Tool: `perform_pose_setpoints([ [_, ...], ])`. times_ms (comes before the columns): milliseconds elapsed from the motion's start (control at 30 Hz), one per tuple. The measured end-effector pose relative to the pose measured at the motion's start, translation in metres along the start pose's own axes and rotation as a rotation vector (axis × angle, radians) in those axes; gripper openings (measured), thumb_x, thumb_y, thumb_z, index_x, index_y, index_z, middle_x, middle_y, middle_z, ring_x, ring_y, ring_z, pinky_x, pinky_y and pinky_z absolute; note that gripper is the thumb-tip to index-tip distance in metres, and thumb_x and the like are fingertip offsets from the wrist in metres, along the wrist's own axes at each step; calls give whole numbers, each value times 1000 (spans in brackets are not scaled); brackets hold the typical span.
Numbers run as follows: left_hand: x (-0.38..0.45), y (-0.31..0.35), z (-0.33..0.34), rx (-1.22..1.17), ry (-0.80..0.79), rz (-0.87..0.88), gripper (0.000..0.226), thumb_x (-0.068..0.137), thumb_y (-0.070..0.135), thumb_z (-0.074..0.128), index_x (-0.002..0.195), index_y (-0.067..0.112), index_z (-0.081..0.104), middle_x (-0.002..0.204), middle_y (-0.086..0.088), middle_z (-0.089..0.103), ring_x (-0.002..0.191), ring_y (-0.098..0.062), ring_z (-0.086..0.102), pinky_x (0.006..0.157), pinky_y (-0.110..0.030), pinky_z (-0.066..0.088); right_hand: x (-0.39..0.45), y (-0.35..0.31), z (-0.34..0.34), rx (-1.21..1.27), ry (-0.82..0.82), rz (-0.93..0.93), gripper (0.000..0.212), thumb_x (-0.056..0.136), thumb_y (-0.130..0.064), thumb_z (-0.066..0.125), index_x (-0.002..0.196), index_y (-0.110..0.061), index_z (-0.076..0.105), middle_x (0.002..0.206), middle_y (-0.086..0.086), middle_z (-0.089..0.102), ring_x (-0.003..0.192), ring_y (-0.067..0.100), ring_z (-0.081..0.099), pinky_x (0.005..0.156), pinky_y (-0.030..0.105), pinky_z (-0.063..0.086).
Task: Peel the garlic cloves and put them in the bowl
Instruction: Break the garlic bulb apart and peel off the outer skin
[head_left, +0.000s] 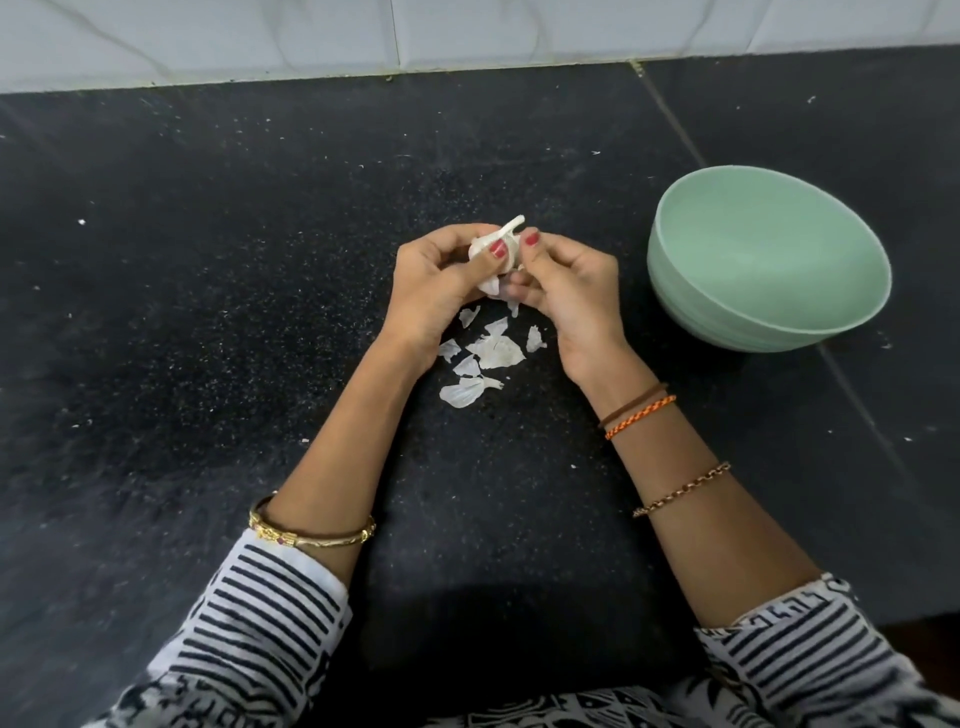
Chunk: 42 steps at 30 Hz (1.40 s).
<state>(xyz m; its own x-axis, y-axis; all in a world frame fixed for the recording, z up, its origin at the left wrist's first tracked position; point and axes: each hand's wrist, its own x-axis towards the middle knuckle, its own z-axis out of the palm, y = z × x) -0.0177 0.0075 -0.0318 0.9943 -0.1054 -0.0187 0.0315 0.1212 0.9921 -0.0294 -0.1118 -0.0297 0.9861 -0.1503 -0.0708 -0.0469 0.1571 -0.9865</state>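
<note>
A white garlic bulb with its stem pointing up and to the right is held above the middle of the black counter. My left hand is wrapped around it, thumb pressed on its front. My right hand pinches the bulb's right side with thumb and fingertips. Most of the bulb is hidden by my fingers. Several torn pieces of papery garlic skin lie on the counter just below my hands. A pale green bowl stands to the right of my right hand; its visible inside holds nothing.
The black speckled counter runs back to a white tiled wall. A seam in the stone passes diagonally under the bowl. Tiny white flecks dot the surface.
</note>
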Motion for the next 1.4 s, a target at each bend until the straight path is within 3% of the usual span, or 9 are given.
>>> perform_pose_setpoints([
  [100, 0, 3, 0, -83, 3, -52, 10, 90, 4, 55, 93, 4, 65, 74, -2, 69, 62, -6, 64, 63, -18, 53, 2, 0, 0, -14, -7, 27, 23, 95, -17, 51, 83, -5, 67, 70, 3, 60, 54, 1, 54, 54, 15, 47],
  [300, 0, 6, 0, -188, 18, -104, 17, 93, 10, 51, 89, 3, 66, 68, -1, 70, 63, -7, 63, 62, -15, 51, 3, -5, 2, 132, 0, 145, 22, 94, -16, 51, 84, -4, 66, 62, 1, 64, 49, 2, 56, 49, 13, 45],
  [467, 2, 4, 6, -270, 165, -178, 22, 95, 13, 46, 83, 3, 61, 73, -3, 61, 57, -5, 55, 56, -15, 47, 3, -3, 3, 130, 44, 118, 9, 87, -12, 62, 85, -5, 67, 72, 6, 67, 50, 1, 55, 51, 13, 46],
  [700, 6, 10, 2, -480, 371, -162, 18, 91, 0, 35, 82, 12, 45, 69, -4, 52, 46, -8, 44, 42, -16, 34, 4, -7, 0, 213, 12, 139, 16, 95, -11, 49, 92, -13, 65, 71, 4, 61, 55, 2, 53, 53, 13, 46],
  [767, 8, 11, -4, -417, 396, -139, 18, 92, 5, 40, 78, 14, 47, 63, 0, 51, 44, -7, 42, 41, -16, 31, 4, -7, 0, 216, 19, 137, 12, 93, -11, 53, 91, -11, 65, 73, 4, 62, 56, 1, 52, 55, 13, 46],
  [933, -1, 7, 3, 32, 300, -15, 25, 84, 20, 67, 62, 17, 55, 54, 9, 50, 47, 0, 43, 46, -14, 35, 4, -2, 0, 174, -22, 109, 10, 90, -4, 55, 94, -9, 63, 81, 4, 64, 59, 1, 56, 61, 14, 49],
  [1033, -4, 7, 6, 86, 207, 40, 21, 81, 9, 69, 63, 13, 59, 49, 17, 55, 46, 5, 47, 50, -9, 37, 3, -2, -1, 155, -24, 89, 11, 88, -3, 58, 89, -12, 65, 76, -1, 62, 65, 3, 55, 63, 14, 49],
  [1200, -6, 10, 4, 47, 100, 21, 13, 82, 6, 67, 70, 8, 64, 56, 11, 61, 44, 4, 49, 47, -8, 37, 1, -2, -2, 199, -18, 70, 15, 84, 0, 60, 82, -14, 66, 65, -7, 67, 61, 2, 60, 63, 14, 50],
  [1400, -3, 6, 1, 92, 83, 56, 14, 79, -3, 68, 78, 10, 66, 56, 12, 64, 51, 3, 56, 53, -10, 43, 4, -3, -4, 267, -16, 110, 17, 86, 7, 57, 91, -6, 67, 78, 0, 70, 71, 7, 67, 64, 14, 52],
])
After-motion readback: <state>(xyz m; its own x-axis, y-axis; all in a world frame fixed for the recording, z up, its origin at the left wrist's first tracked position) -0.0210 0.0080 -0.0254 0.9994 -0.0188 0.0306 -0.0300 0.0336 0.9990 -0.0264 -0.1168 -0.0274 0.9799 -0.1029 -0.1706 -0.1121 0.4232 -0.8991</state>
